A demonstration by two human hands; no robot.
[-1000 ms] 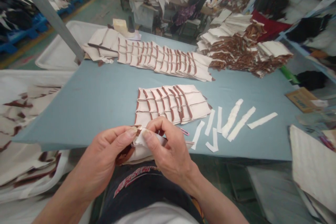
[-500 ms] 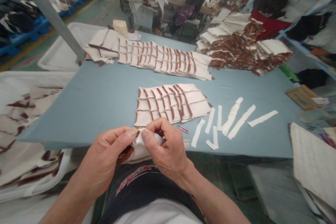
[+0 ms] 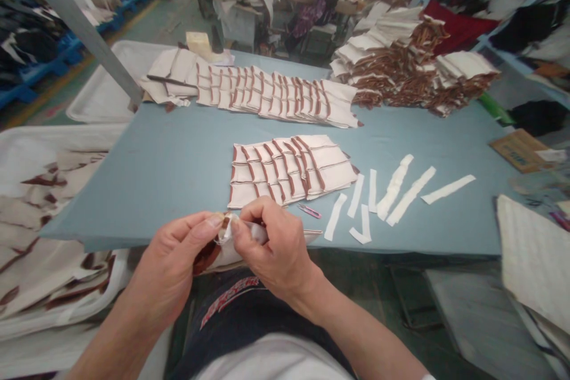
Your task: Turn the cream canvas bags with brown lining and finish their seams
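Both hands meet at the table's front edge over a cream fabric piece with brown trim [image 3: 225,258]. My left hand [image 3: 178,252] pinches its brown-edged corner between thumb and forefinger. Closed around a bit of white strip [image 3: 231,222] at that same corner is my right hand [image 3: 274,243]; the fingers partly hide it. Just beyond the hands, a fanned row of cream pieces with brown edges [image 3: 285,169] lies on the blue-grey table [image 3: 178,160]. Pink thread snips [image 3: 309,211] rest to the right of my right hand. Several loose white strips [image 3: 394,190] lie further right.
A longer row of similar pieces [image 3: 271,95] runs along the table's back, with a tall heap [image 3: 401,65] at back right. White bins [image 3: 111,291] with fabric stand at left. A metal post [image 3: 89,29] rises at the left corner. A cardboard box [image 3: 519,151] sits at right.
Both hands have shifted slightly left, still pinching the fabric corner and white strip. The right fingers have moved a little closer to the left thumb. The view has tilted slightly.
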